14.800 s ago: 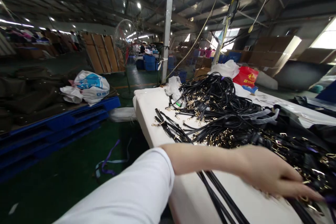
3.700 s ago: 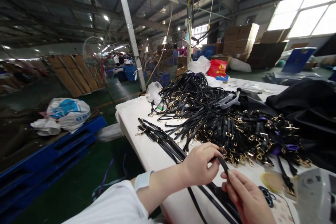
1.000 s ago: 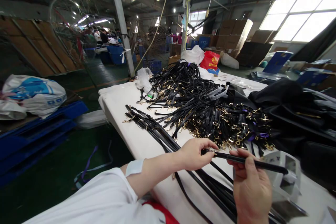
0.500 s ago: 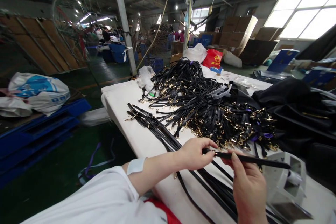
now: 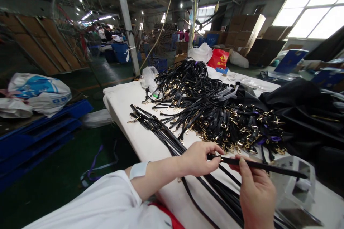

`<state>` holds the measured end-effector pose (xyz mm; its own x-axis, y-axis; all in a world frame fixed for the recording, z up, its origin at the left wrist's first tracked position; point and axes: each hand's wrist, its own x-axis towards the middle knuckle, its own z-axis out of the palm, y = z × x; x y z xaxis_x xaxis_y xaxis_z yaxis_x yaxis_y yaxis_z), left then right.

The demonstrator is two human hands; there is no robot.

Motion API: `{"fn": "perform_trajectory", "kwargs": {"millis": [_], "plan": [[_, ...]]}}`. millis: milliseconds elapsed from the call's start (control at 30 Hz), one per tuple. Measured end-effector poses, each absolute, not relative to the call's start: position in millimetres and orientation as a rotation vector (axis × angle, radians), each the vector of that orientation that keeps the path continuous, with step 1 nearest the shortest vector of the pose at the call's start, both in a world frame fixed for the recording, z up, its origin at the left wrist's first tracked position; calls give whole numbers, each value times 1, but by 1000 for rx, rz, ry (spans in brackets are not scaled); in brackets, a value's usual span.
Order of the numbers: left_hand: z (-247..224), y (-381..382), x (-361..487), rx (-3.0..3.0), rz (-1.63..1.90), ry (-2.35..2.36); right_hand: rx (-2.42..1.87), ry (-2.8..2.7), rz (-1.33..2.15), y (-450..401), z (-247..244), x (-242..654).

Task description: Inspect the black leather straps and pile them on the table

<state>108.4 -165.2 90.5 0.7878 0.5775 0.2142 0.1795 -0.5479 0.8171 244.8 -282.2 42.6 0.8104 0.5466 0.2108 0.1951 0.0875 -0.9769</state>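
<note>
Your table carries a big heap of black straps and, along the edge nearest you, a bundle laid lengthwise, likely so those don't snag in the heap. One strap is up above the table: your right hand has thumb and fingers closed on it partway along, far end sticking out right, probably to keep it straight. Your left hand's grip is a barely parted pinch on its other end, by a small gold fitting, seemingly to steady it; exact contact hidden.
</note>
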Motion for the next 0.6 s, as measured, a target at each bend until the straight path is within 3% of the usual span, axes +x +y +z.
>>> {"fn": "perform_trajectory", "kwargs": {"millis": [333, 600], "plan": [[86, -170, 110, 2157, 676, 668, -1535, -916, 132, -284, 44, 233], [86, -170, 111, 2112, 678, 598, -1456, -902, 219, -284, 49, 234]]}}
